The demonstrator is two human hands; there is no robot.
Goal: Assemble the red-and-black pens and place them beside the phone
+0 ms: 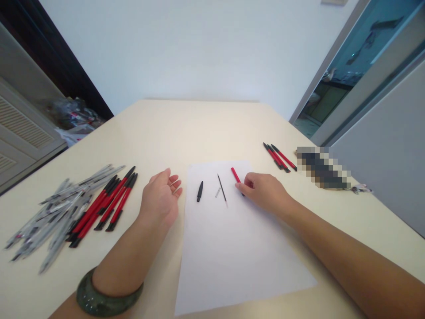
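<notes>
My right hand (pixel 265 191) pinches a red pen barrel (pixel 235 174) between thumb and fingers at its lower end, over a white sheet of paper (pixel 232 252). To its left on the paper lie a thin dark pen refill (pixel 221 187), a small spring (pixel 218 192) and a black pen tip piece (pixel 199 191), all apart from each other. My left hand (pixel 161 195) rests on the table beside the paper's left edge, fingers loosely curled and apart, holding nothing. Nearest to it on the left are several red and black pens (pixel 114 195).
A pile of clear-grey pens (pixel 56 221) lies at the far left of the cream table (pixel 202 128). At the right are 3 red and black pens (pixel 277 157) and a pixelated item (pixel 322 168). A white wall (pixel 199 48) stands behind; plastic bags (pixel 75 117) sit beyond the left edge.
</notes>
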